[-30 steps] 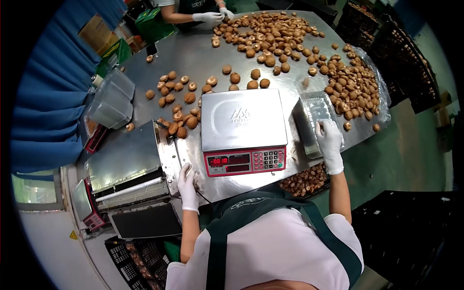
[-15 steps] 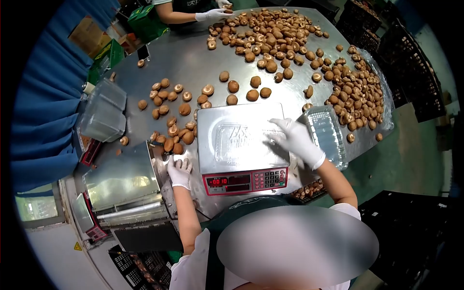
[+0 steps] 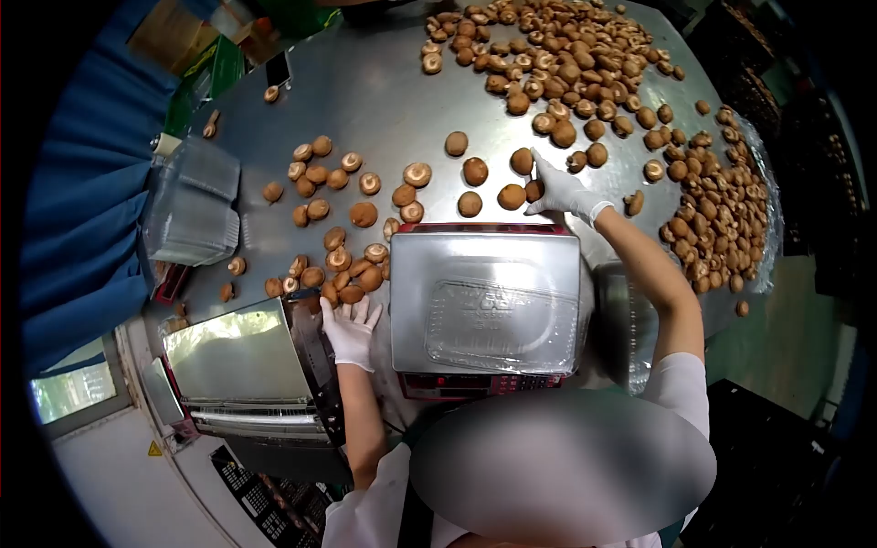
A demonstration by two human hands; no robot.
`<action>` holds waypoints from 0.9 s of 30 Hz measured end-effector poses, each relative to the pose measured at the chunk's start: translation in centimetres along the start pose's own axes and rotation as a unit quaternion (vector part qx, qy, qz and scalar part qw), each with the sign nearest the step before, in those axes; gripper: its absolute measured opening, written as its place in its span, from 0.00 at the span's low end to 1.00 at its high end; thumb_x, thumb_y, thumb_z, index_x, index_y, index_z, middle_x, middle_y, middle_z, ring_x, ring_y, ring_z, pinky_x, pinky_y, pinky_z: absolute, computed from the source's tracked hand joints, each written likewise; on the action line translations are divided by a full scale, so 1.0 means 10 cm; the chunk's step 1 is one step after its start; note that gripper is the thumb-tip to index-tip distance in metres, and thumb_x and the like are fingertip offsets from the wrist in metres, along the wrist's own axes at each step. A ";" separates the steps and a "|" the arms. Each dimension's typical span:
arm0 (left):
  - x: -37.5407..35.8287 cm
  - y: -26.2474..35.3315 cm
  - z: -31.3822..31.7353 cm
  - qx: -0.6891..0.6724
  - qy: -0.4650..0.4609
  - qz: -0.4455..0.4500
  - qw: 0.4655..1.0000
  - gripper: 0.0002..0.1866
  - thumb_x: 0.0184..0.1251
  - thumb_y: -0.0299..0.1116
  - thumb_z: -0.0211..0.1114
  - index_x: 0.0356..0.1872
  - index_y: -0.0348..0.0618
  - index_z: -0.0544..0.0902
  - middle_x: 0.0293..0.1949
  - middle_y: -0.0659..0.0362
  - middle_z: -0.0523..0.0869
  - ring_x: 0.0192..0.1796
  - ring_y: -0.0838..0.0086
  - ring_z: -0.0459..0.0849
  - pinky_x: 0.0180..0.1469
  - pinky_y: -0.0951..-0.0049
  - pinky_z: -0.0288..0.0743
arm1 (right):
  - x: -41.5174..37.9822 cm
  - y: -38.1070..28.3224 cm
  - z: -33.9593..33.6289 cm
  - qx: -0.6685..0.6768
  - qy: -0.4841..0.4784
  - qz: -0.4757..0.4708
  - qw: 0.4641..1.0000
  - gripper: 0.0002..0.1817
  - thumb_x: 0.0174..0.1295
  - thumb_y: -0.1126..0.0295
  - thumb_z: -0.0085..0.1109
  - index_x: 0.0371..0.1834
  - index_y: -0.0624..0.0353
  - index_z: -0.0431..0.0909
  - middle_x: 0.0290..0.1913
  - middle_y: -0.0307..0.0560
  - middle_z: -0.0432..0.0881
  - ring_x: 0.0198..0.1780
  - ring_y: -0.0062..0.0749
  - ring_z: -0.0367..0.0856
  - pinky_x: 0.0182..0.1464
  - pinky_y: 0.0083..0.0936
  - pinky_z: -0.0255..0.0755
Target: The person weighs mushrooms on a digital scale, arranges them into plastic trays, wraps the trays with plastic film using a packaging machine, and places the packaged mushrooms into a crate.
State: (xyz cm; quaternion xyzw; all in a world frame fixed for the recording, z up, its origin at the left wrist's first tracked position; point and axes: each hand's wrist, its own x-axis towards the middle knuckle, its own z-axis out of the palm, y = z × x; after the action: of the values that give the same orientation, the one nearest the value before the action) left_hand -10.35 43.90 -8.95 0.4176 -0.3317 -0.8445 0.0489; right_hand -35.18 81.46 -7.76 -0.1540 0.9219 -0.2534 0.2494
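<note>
My left hand (image 3: 351, 334), in a white glove, rests with fingers spread at the near edge of a cluster of brown mushrooms (image 3: 354, 279), left of the scale. Behind the scale, my gloved right hand (image 3: 560, 189) has its thumb and fingers around a mushroom (image 3: 534, 190), partly hidden by the hand. Another mushroom (image 3: 522, 162) lies by its fingertips, and one more (image 3: 512, 196) sits just left of it. Between my arms stands the scale (image 3: 486, 297) with a metal plate; a clear tray outline shows on it.
Large mushroom piles (image 3: 585, 64) cover the back of the metal table, with another (image 3: 717, 210) at the right on plastic film. Stacked clear trays (image 3: 194, 205) stand at the left; more trays (image 3: 626, 320) are right of the scale. A wrapping machine (image 3: 239, 352) is at the near left.
My right hand has moved from above the scale plate to the mushrooms behind it and closed around one. My left hand's fingers have spread. The view has shifted, and the co-worker's hands have left it.
</note>
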 end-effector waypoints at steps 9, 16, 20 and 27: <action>0.38 0.13 0.63 0.054 -0.023 -0.024 0.998 0.42 0.59 0.67 0.54 0.68 0.52 0.58 0.67 0.55 0.62 0.66 0.57 0.66 0.63 0.39 0.60 | 0.59 -0.40 0.31 0.137 -0.066 -0.252 0.956 0.60 0.33 0.63 0.78 0.72 0.56 0.49 0.63 0.57 0.62 0.63 0.48 0.67 0.64 0.30 0.65; 0.93 0.29 0.76 0.080 -0.154 -0.043 0.984 0.33 0.67 0.53 0.56 0.68 0.56 0.57 0.61 0.54 0.71 0.59 0.58 0.75 0.49 0.45 0.77 | 0.85 -0.91 0.51 0.166 -0.132 -0.284 0.935 0.57 0.36 0.68 0.76 0.71 0.61 0.48 0.65 0.59 0.63 0.66 0.44 0.65 0.66 0.28 0.60; 1.12 0.33 0.94 0.112 -0.175 -0.004 0.978 0.33 0.69 0.43 0.56 0.71 0.56 0.52 0.63 0.54 0.67 0.58 0.59 0.76 0.45 0.48 0.81 | 1.09 -1.04 0.69 0.187 -0.101 -0.305 0.928 0.59 0.35 0.70 0.78 0.72 0.60 0.48 0.66 0.59 0.63 0.66 0.42 0.64 0.67 0.28 0.59; 1.10 0.35 1.24 0.117 -0.219 0.021 0.969 0.39 0.63 0.27 0.61 0.72 0.53 0.49 0.61 0.50 0.68 0.58 0.58 0.76 0.46 0.48 0.81 | 1.11 -1.10 0.65 0.174 -0.139 -0.261 0.939 0.59 0.35 0.69 0.79 0.72 0.58 0.48 0.64 0.58 0.67 0.65 0.40 0.66 0.66 0.29 0.62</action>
State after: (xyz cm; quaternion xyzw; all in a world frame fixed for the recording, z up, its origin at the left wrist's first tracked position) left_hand -27.30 43.70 -8.85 0.2187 -0.4393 -0.8695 -0.0561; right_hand -39.13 65.31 -10.89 -0.3768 0.7470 -0.4423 0.3232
